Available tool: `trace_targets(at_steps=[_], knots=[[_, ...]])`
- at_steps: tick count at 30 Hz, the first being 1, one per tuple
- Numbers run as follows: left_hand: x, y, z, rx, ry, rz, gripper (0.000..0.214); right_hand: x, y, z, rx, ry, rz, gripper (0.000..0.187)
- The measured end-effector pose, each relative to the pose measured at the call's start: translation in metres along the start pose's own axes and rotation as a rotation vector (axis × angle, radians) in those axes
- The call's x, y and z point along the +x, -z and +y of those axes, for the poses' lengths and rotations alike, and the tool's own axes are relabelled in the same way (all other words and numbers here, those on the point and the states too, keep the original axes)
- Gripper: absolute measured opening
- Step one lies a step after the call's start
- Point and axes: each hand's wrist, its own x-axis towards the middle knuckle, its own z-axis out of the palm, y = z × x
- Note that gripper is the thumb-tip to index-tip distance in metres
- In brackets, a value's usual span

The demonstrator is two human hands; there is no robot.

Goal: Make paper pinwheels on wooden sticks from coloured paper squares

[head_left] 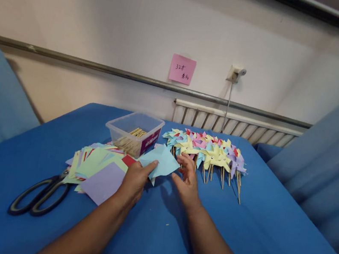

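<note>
Shaping a folded, pointed piece of pale-blue paper (165, 164) appeared to be the step in hand; we had it just in front of the clear plastic tub with a purple label (151, 140). Our left hand (137, 178) gripped it, thumb pressed on top, while our right hand (187, 184) stood with parted, curled fingers by its outer corner. The next move, we judged, called for a steady left thumb and a light pinch at that corner. Loose pastel paper squares (104, 183) and black-handled scissors (44, 192) lay left of the tub, multicoloured paper pinwheels (213, 157) right of it. We could not tell whether the right fingers touched the paper; the left fingers underneath were hidden, and paper covered the scissor blades.
</note>
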Motion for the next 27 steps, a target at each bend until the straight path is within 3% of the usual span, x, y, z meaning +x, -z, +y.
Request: trace_targets(at_steps=[4, 9, 15, 27], knots=[[0.001, 0.001, 0.000, 0.009, -0.016, 0.018, 0.042, -0.004, -0.004, -0.004, -0.215, 0.204, -0.116, 0.033], [0.000, 0.000, -0.002, 0.036, 0.004, -0.013, 0.037, -0.004, -0.010, 0.003, -0.206, 0.136, -0.056, 0.004], [-0.003, -0.002, -0.004, 0.067, 0.018, -0.105, 0.030, -0.003, -0.008, 0.007, -0.134, 0.031, -0.028, 0.011], [-0.005, -0.003, -0.009, 0.075, 0.080, -0.164, 0.027, 0.000, -0.003, 0.017, -0.101, -0.102, -0.016, 0.016]])
